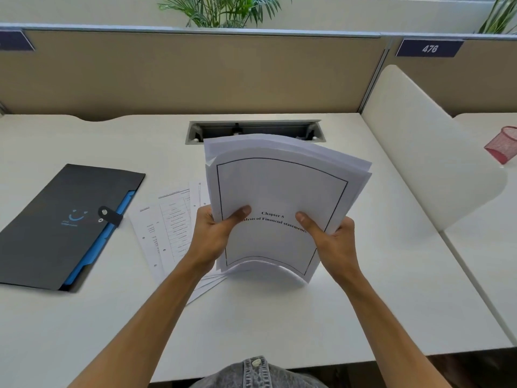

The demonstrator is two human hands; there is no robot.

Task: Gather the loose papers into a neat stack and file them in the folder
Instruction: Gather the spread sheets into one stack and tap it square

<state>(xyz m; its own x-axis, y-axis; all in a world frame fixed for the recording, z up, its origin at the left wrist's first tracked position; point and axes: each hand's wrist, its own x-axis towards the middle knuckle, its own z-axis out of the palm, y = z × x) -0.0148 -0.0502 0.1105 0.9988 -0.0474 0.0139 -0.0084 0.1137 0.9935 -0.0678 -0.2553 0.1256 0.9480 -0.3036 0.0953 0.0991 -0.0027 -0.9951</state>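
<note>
I hold a stack of white papers upright above the middle of the desk, its lower edge near the desktop. The front sheet reads "Chapter 5" inside a black border. My left hand grips the stack's left edge and my right hand grips its right edge, thumbs on the front sheet. The top edges of the sheets are uneven. Several loose printed sheets lie fanned on the desk, to the left of and partly behind the stack. A black folder with a blue inner pocket and a snap strap lies shut at the left.
The white desk has a cable slot at the back centre. A beige partition wall stands behind. A white curved divider borders the right side, with a pink mesh cup beyond it.
</note>
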